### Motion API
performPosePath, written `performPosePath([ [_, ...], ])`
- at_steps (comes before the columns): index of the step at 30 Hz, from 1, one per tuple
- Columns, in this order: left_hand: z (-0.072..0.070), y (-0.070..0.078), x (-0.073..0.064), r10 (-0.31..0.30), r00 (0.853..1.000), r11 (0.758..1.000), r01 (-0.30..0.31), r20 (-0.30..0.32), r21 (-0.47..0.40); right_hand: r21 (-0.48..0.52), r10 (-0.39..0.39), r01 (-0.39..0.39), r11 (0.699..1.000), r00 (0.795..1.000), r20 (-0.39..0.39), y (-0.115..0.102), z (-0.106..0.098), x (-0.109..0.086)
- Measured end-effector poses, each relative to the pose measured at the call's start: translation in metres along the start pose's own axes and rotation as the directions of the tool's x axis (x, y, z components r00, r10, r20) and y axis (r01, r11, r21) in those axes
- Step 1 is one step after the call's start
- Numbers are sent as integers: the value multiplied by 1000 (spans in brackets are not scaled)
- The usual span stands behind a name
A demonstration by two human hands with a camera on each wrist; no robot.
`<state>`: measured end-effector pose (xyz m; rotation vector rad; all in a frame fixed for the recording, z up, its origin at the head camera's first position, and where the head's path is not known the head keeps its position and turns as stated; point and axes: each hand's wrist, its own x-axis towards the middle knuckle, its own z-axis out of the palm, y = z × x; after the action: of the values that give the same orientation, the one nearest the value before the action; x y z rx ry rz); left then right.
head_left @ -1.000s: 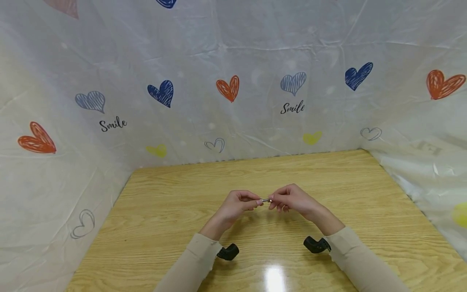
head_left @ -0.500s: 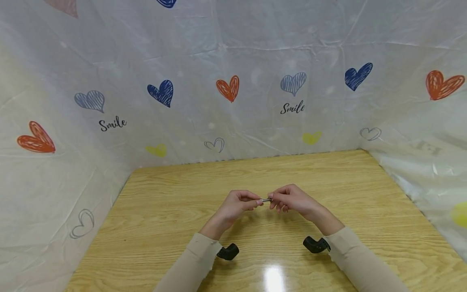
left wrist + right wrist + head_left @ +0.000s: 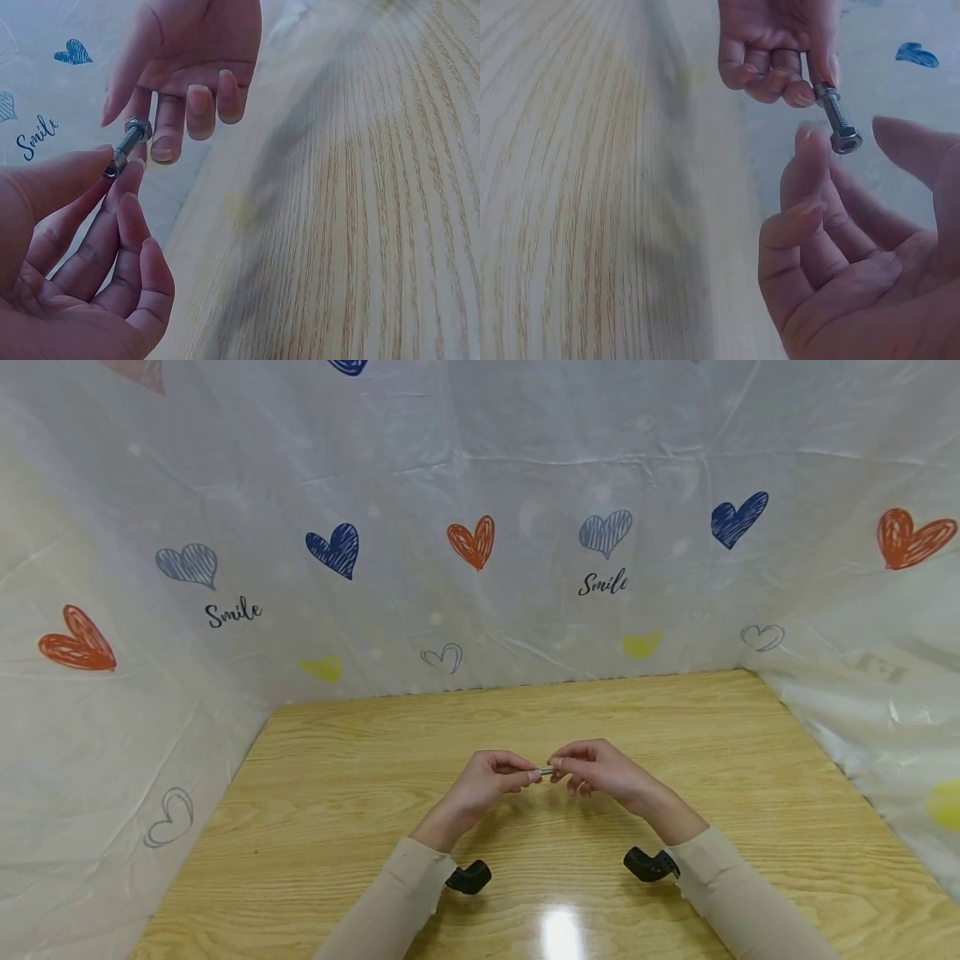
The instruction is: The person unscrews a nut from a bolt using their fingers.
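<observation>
A small silver metal bolt [image 3: 129, 148] is pinched by its head end between the thumb and fingers of my left hand [image 3: 487, 781]. A hex nut [image 3: 846, 140] sits on the threaded shaft, at the end away from that hand. Around the nut is my right hand [image 3: 603, 770], its thumb [image 3: 915, 146] held apart from it and its index finger close beside it. The other right fingers are loosely bent with nothing in them. In the head view the right fingertips partly hide the nut's end of the bolt.
The hands are above a light wood-grain table [image 3: 360, 785]. White sheeting [image 3: 525, 435] printed with hearts and "Smile" rises behind the table and along both sides. A black curved piece sits at each beige sleeve cuff [image 3: 420, 860].
The right thumb and fingertips have shifted slightly left along the bolt, and the thumb is lifted off. My left hand keeps its pinch in the same place.
</observation>
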<state>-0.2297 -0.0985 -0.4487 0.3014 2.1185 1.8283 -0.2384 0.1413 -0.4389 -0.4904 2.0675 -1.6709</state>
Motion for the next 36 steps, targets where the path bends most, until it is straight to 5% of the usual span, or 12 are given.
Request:
performPosePath([
  [13,2,0,1,19,1000,1000,-19,-11,17,-24,-26,27,999,999,28,-4,-2,-2],
  [25,1,-1,2,14,1000,1000,-14,-4,12,-26,45,-45,999,999,22,-4,1,-1],
  [36,0,-1,1,3,1000,1000,-3,-11,-2,-30,-8,10,999,998,54,-1,-1,0],
])
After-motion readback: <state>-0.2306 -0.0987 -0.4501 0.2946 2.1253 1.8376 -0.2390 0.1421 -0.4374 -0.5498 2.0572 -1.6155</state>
